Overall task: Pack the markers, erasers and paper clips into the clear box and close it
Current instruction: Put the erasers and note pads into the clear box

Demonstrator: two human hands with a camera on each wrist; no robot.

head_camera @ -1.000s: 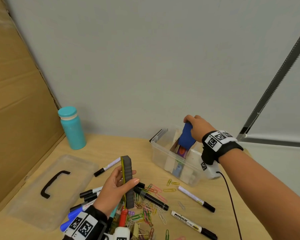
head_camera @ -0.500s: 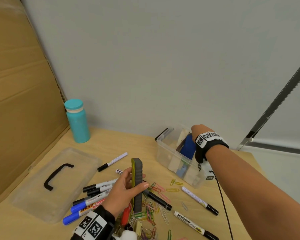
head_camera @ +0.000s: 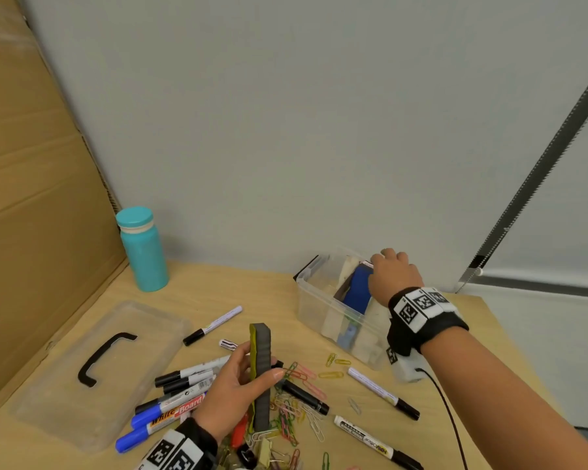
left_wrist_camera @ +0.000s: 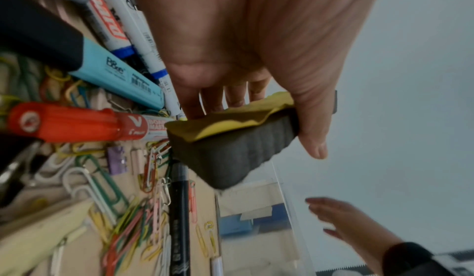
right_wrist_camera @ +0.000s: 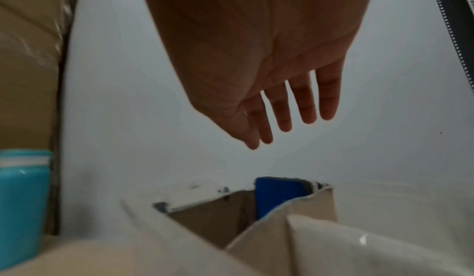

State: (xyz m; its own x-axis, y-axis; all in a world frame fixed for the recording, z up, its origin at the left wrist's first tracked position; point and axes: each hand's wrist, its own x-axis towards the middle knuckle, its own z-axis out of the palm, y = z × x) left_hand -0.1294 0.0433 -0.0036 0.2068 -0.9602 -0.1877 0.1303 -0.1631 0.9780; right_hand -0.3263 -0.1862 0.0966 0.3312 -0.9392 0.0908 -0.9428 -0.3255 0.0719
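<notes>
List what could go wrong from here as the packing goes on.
The blue eraser stands on end in the clear box and pokes above the rim, so the lid might not close. The left hand holds the grey eraser right over the paper clips; moving it could scatter them.

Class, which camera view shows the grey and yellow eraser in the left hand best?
The left wrist view: the eraser fills the frame, with its yellow top and the gripping fingers clear. The head view shows it smaller, edge-on. The right wrist view misses it.

An office desk point(head_camera: 197, 286) strewn with markers point(head_camera: 214, 324) and paper clips point(head_camera: 296, 415).
</notes>
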